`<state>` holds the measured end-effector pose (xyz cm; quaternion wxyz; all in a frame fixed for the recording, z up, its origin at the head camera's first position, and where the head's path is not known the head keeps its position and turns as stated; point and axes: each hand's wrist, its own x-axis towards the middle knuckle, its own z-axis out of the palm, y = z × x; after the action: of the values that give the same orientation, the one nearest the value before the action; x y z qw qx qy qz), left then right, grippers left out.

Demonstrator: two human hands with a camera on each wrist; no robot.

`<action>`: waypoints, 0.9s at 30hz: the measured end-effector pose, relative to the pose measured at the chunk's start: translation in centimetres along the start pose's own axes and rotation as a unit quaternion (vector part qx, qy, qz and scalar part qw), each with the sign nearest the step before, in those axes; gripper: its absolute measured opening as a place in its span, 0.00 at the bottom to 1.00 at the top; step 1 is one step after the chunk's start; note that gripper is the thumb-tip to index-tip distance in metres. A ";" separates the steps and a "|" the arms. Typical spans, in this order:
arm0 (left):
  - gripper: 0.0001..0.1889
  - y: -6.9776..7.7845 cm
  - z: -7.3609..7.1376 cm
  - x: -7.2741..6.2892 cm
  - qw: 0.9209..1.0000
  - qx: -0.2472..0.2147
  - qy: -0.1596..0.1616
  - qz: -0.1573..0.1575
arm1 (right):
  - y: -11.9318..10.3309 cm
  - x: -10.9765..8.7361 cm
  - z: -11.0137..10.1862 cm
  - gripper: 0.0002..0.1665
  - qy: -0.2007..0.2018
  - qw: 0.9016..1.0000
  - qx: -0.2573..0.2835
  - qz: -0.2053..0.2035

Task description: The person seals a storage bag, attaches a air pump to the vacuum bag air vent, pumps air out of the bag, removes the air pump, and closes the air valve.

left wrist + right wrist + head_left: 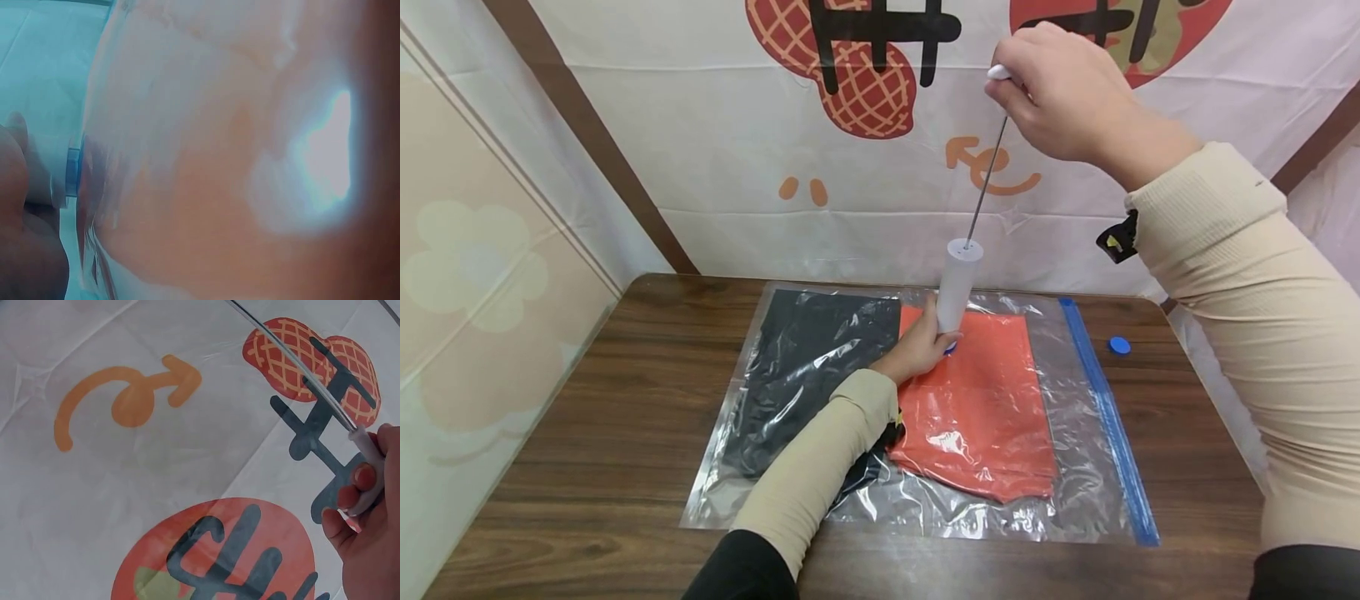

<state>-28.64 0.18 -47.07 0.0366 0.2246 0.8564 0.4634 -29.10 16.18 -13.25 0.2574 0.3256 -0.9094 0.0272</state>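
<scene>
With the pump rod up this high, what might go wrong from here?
The thin rod stands far out; a slanted push by the right grip might bend it. The left grip alone steadies the pump cylinder, which could tip off the blue fitting. The blue cap lying loose could get knocked off the table.

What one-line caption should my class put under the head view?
Left hand grips the pump on the clear bag; right hand holds its handle above, the rod exposed.

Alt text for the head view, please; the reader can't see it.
A person's right hand holds up a pump's handle while the left hand grips its barrel on a clear bag containing a black item and a red item, on a brown table.
</scene>
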 end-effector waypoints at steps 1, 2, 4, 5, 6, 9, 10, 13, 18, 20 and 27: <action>0.35 0.0 0.0 0.0 1.000 0.000 0.001 0.000 | -0.1 0.0 0.0 0.18 -0.002 1.000 0.001 0.003; 0.35 0.0 0.0 0.0 1.000 0.001 0.002 0.001 | -0.1 0.0 0.0 0.18 -0.004 1.000 0.003 0.003; 0.35 0.0 0.0 0.0 1.000 0.001 0.002 0.000 | -0.3 0.0 0.2 0.18 -0.006 1.000 0.007 0.001; 0.35 0.0 0.0 0.0 1.000 0.002 0.002 0.000 | -0.3 0.0 0.4 0.18 -0.009 1.000 0.007 -0.001; 0.35 0.1 0.0 0.0 1.000 0.002 0.001 -0.001 | -0.3 0.0 0.5 0.18 -0.011 1.000 0.008 -0.001; 0.37 0.2 -0.1 0.0 1.000 0.003 0.000 0.000 | -0.3 -0.2 1.3 0.17 -0.025 1.000 0.013 -0.007; 0.37 0.2 -0.1 0.0 1.000 0.004 -0.001 -0.001 | -0.3 -0.3 1.6 0.16 -0.032 0.999 0.016 -0.009; 0.39 0.3 -0.1 0.0 1.000 0.001 -0.002 -0.004 | -0.3 -0.8 2.8 0.15 -0.057 0.998 0.026 -0.017; 0.37 0.3 -0.1 0.0 1.000 0.004 -0.001 -0.004 | -0.6 -1.9 5.3 0.12 -0.093 0.995 0.028 -0.039; 0.37 0.3 -0.1 0.0 1.000 0.005 0.001 -0.001 | -0.7 -2.2 6.3 0.10 -0.109 0.992 0.030 -0.048; 0.37 0.4 -0.1 -0.1 1.000 0.006 0.001 0.000 | -1.1 -3.8 9.4 0.09 -0.164 0.984 0.031 -0.059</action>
<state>-28.45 0.24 -46.73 0.0348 0.2243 0.8593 0.4584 -30.22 15.49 -23.38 0.0955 0.3864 -0.9173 -0.0131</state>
